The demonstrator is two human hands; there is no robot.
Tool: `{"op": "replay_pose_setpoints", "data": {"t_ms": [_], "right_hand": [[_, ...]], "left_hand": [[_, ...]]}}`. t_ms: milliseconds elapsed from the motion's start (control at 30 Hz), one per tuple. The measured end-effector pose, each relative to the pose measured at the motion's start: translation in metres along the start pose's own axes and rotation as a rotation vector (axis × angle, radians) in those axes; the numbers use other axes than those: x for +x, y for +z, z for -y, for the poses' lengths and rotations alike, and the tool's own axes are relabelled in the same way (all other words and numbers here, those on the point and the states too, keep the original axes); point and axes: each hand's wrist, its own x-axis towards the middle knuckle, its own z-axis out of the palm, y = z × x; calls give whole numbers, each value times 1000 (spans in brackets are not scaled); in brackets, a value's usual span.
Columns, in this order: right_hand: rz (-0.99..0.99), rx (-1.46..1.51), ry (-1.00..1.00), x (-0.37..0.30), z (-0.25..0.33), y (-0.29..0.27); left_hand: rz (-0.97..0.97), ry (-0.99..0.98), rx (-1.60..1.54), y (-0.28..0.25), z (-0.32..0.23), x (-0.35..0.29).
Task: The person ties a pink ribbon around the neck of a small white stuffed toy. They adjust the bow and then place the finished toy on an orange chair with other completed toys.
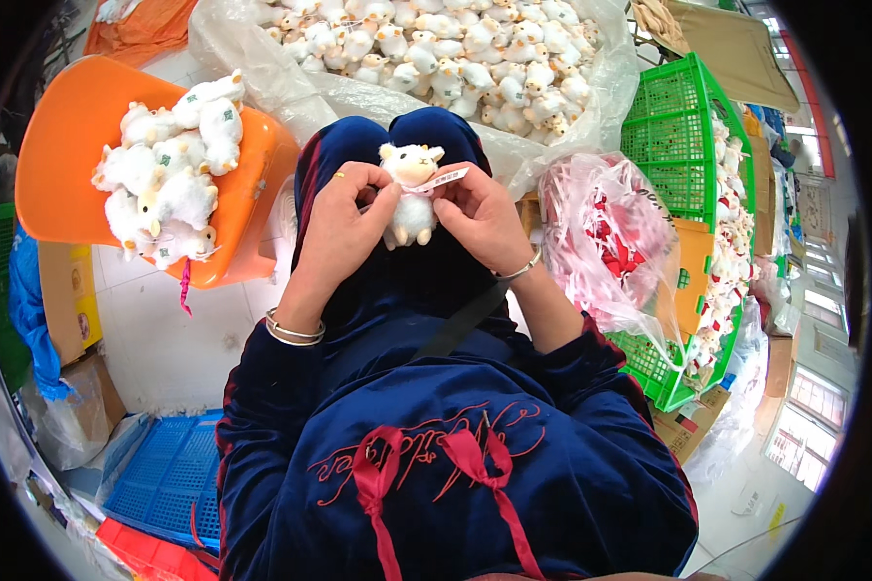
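A small white plush animal (413,219) with yellowish ears and feet sits upright between my hands, above my knees, facing me. My left hand (357,211) is closed in a pinch at its neck and side; the fingertips are partly hidden. On the other side, my right hand (484,219) pinches a narrow pale ribbon (450,178) with print on it, close to the toy's neck. A pale pink band seems to cross the neck between the two hands.
An orange chair (53,165) at the left bears several similar plush toys (170,184). Ahead, a large clear plastic bag (252,68) holds many more. To the right are a bag of pale pink ribbons (606,232) and a green crate (664,136). A blue crate (170,474) lies lower left.
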Motion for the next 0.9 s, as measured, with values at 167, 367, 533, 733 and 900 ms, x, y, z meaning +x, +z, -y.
{"op": "replay_pose_setpoints", "data": {"t_ms": [167,367,533,733,900], "right_hand": [[-55,-91,-44,2,-4,2],[-40,-191,41,5,1,-1],[-34,-75,74,6,0,-3],[-36,31,78,6,-6,-3],[14,48,98,7,-3,-8]], "left_hand": [[-30,53,-62,7,1,3],[-50,133,-26,6,6,3],[-54,173,-9,10,2,3],[-33,243,-4,12,9,4],[40,98,-89,4,16,3]]}}
